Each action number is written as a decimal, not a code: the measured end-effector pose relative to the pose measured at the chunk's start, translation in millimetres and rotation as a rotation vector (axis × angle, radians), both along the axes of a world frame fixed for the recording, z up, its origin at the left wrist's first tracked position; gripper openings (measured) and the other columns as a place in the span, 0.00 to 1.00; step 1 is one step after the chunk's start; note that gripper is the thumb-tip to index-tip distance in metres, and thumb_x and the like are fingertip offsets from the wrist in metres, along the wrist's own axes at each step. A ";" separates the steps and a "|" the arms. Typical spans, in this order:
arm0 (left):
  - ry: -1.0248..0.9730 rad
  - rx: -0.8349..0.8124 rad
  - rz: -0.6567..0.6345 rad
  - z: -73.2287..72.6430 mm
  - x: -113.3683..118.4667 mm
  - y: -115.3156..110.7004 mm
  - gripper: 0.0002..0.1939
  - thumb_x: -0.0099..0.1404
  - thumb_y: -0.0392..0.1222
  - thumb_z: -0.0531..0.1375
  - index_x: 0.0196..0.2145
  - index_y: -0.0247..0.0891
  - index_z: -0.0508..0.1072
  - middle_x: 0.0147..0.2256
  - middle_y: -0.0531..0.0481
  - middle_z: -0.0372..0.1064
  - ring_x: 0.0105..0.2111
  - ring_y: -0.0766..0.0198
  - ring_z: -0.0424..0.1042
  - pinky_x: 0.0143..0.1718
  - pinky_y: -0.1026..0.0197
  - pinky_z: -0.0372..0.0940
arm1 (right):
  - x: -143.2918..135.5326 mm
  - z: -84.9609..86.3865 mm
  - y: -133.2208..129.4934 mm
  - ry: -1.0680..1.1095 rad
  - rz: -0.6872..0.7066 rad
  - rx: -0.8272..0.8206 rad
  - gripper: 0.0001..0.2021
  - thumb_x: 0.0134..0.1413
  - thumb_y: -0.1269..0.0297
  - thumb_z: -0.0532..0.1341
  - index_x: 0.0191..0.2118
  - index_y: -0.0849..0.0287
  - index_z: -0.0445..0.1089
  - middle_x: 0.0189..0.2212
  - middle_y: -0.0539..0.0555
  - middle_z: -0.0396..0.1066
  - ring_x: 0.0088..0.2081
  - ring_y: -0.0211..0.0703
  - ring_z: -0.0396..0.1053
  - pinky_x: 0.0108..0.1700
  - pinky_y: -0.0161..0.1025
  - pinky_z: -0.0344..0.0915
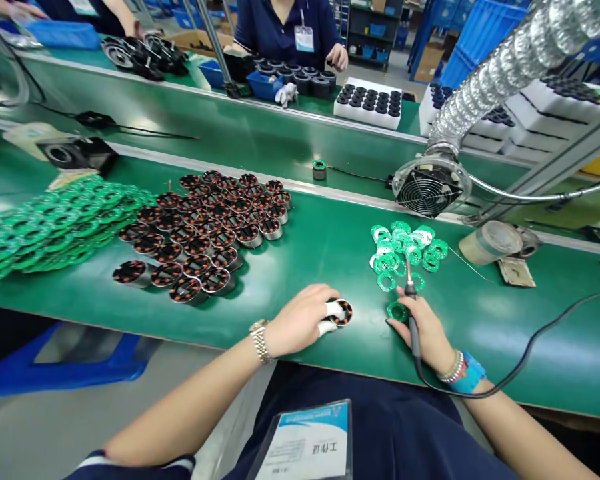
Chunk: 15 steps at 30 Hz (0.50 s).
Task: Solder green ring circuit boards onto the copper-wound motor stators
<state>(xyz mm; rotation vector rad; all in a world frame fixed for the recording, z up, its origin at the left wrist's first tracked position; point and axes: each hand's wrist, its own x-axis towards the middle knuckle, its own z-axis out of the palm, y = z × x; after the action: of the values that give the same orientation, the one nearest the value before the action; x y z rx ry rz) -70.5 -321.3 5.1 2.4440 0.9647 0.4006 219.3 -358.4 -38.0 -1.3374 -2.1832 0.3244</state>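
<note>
Green bench [300,267]: left hand [300,320] grips coil [341,312]; right hand [425,333] grips soldering iron [411,307].

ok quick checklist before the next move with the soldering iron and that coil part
1. Left hand holds the wound coil part on the bench mat: ok.
2. Right hand grips the soldering iron, tip pointing away from the body: ok.
3. Green ring board lies at the right fingertips, beside the coil part, not on it: not ok.
4. Iron cord trails off to the right, away from the parts: ok.
5. Fume fan faces the work spot: ok; running: cannot tell.
6. Iron tip hot or tinned: cannot tell.
</note>
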 end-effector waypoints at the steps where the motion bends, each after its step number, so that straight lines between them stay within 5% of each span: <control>1: -0.035 -0.049 -0.017 -3.4 8.3 -6.3 0.09 0.62 0.39 0.56 0.40 0.42 0.72 0.46 0.45 0.67 0.46 0.58 0.65 0.50 0.53 0.61 | -1.8 1.1 -1.6 0.007 0.014 -0.005 0.19 0.52 0.66 0.61 0.50 0.57 0.58 0.54 0.63 0.62 0.53 0.51 0.63 0.52 0.53 0.65; 3: -0.124 -0.099 0.055 -11.5 15.6 -18.1 0.15 0.60 0.39 0.58 0.46 0.42 0.67 0.49 0.44 0.64 0.49 0.57 0.64 0.51 0.53 0.61 | -1.7 3.9 -4.4 0.026 0.078 -0.033 0.19 0.53 0.68 0.59 0.51 0.56 0.57 0.55 0.62 0.60 0.55 0.51 0.61 0.53 0.52 0.64; 6: -0.217 -0.047 0.391 -22.6 11.1 -40.0 0.28 0.56 0.42 0.61 0.54 0.41 0.58 0.50 0.41 0.61 0.51 0.53 0.63 0.53 0.49 0.60 | 1.8 6.5 -7.9 0.044 0.171 -0.064 0.17 0.56 0.73 0.55 0.50 0.54 0.57 0.56 0.60 0.60 0.55 0.48 0.62 0.52 0.49 0.65; 8: -0.211 -0.012 0.587 -27.0 9.1 -57.9 0.27 0.57 0.43 0.61 0.52 0.40 0.58 0.46 0.42 0.64 0.47 0.54 0.66 0.50 0.47 0.62 | 1.8 6.1 -9.6 0.052 0.161 -0.059 0.17 0.56 0.73 0.55 0.50 0.54 0.57 0.55 0.60 0.61 0.51 0.47 0.65 0.50 0.47 0.67; 12: -0.174 -0.023 0.669 -28.3 30.0 -79.1 0.28 0.55 0.49 0.61 0.51 0.39 0.58 0.40 0.43 0.65 0.38 0.55 0.70 0.41 0.50 0.67 | -3.9 3.2 -11.2 0.077 0.089 -0.043 0.18 0.55 0.70 0.57 0.51 0.54 0.57 0.54 0.61 0.61 0.48 0.48 0.66 0.48 0.49 0.67; 15: -0.101 0.008 0.681 -26.7 54.4 -67.4 0.35 0.52 0.53 0.63 0.53 0.37 0.57 0.44 0.39 0.64 0.41 0.50 0.69 0.42 0.47 0.67 | -5.5 2.5 -12.6 0.111 0.076 -0.029 0.19 0.54 0.70 0.58 0.51 0.54 0.56 0.54 0.61 0.61 0.49 0.49 0.66 0.49 0.50 0.67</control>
<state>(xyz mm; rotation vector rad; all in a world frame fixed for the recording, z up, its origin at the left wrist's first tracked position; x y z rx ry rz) -16.2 -388.8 -21.6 2.0130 1.7345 0.7402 213.8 -371.0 -35.5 -1.2242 -2.1472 0.4502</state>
